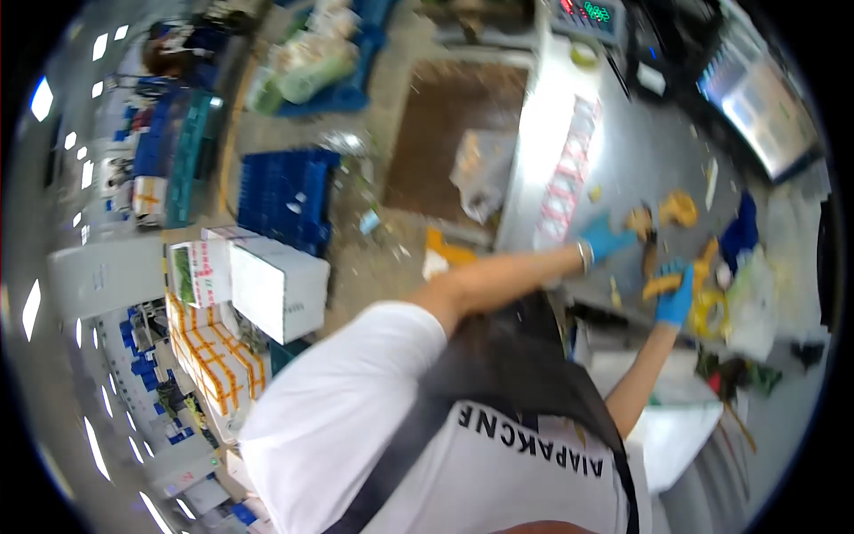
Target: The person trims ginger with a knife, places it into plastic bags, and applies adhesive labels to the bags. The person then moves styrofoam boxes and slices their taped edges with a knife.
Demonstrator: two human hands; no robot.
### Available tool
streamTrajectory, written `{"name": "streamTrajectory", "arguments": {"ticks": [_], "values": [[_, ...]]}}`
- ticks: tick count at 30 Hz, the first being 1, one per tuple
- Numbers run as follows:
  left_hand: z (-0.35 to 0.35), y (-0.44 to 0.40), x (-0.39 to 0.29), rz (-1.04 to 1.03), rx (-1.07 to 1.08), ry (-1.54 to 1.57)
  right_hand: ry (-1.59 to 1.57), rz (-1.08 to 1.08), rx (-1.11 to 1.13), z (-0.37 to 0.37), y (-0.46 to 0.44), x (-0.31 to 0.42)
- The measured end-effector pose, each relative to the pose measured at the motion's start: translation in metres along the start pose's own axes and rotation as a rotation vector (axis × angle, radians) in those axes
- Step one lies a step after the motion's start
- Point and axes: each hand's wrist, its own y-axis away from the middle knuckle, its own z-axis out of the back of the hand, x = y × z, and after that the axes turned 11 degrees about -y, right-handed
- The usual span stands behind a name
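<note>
On the metal table, my left hand (608, 238), in a blue glove, has its fingertips closed on a knobbly brown piece of what looks like ginger (639, 222). My right hand (676, 298), also gloved in blue, is wrapped round a longer tan ginger piece (660, 286). Another yellowish ginger piece (679, 209) lies just beyond both hands. A dark brown elongated thing (649, 258) is between the hands; blur hides what it is. Close to my right hand lies a yellow roll of tape (710, 313).
A red-and-white printed strip (572, 169) runs along the metal table (623, 133). Past it stand a scale with a lit display (587, 12) and a screen (761, 107). A clear plastic bag (754, 307) and blue cloth (740, 233) lie right. White foam boxes (280, 289) and a blue pallet (286, 198) occupy the left.
</note>
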Motion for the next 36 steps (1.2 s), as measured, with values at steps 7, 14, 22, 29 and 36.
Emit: {"name": "streamTrajectory", "arguments": {"ticks": [7, 14, 22, 29, 36], "values": [[0.079, 0.069, 0.019, -0.511, -0.413, -0.192, 0.534, 0.043, -0.059, -0.048, 0.059, 0.025], [0.185, 0.021, 0.205, 0.243, -0.772, -0.521, 0.511, -0.555, 0.37, -0.21, 0.133, -0.062], [0.295, -0.011, 0.24, 0.195, -0.596, 0.176, 0.426, -0.816, 0.315, -0.273, 0.114, -0.258], [0.259, -0.03, 0.282, 0.165, -0.153, 0.957, 0.52, -0.588, 0.266, -0.231, 0.081, -0.423], [0.249, 0.006, 0.227, 0.192, -0.218, 1.388, 0.122, -0.123, 0.304, -0.268, -0.014, -0.479]]}}
